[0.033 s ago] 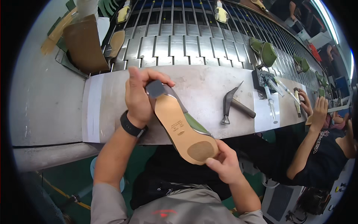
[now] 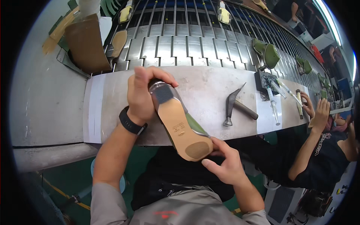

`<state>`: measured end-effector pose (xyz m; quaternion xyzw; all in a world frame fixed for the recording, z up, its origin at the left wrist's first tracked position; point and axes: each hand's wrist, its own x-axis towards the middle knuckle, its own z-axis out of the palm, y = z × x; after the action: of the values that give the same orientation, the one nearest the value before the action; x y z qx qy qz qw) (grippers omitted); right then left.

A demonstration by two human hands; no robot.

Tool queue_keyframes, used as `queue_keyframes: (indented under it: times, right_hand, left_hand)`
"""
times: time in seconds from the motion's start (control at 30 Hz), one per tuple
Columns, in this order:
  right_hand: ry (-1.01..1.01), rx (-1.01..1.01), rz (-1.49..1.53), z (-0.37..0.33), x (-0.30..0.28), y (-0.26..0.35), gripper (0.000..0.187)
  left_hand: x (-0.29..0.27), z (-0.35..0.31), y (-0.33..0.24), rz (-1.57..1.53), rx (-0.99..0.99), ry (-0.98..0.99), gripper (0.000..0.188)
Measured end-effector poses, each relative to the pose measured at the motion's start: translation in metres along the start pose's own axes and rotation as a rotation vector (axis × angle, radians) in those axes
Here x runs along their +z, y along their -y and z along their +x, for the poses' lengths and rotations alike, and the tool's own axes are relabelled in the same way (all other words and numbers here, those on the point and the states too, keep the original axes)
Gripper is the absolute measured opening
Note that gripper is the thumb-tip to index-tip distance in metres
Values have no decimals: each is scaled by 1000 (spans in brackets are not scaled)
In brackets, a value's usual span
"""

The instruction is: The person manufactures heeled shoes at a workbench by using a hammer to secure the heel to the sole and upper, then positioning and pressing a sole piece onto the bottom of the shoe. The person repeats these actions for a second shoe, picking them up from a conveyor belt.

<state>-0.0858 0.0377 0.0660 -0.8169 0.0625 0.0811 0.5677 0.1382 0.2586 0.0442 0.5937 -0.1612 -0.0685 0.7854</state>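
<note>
A green high-heeled shoe [image 2: 194,125] is held sole-up over the bench's near edge. Its tan sole [image 2: 175,122] faces me, with a darker oval patch under the ball. My left hand [image 2: 140,92] is closed round the heel end, thumb raised beside the dark ribbed heel tip [image 2: 164,93]. At the toe, my right hand [image 2: 224,161] has its fingers at the edge and partly behind it; the thumb lies just off the sole. A hammer [image 2: 234,105] with a dark head and a long curved claw rests on the bench to the right, touched by neither hand.
Beyond the pale bench [image 2: 202,88] runs a metal slat conveyor [image 2: 168,47] carrying green shoes [image 2: 268,54]. Right of the hammer stand a black block [image 2: 262,82] and syringes [image 2: 273,107]. A co-worker's hands [image 2: 318,112] are farther right. A brown panel [image 2: 84,45] stands at far left.
The shoe has tilted, bringing the ribbed underside of its heel more into sight, and its toe has shifted slightly left and up. My right thumb has come off the sole.
</note>
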Motion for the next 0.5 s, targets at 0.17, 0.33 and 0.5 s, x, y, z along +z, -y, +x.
queue_keyframes:
  times: [0.17, 0.33, 0.5]
  right_hand:
    - [-146, -467, -440, 60, -5, 65, 72]
    - [-37, -589, -338, 123, -5, 121, 48]
    - [-184, -913, -632, 98, 2, 125, 33]
  left_hand:
    - [5, 8, -5, 257, 213, 318, 98]
    - [9, 8, 5, 86, 234, 297, 85]
    - [-2, 10, 6, 157, 171, 305, 104]
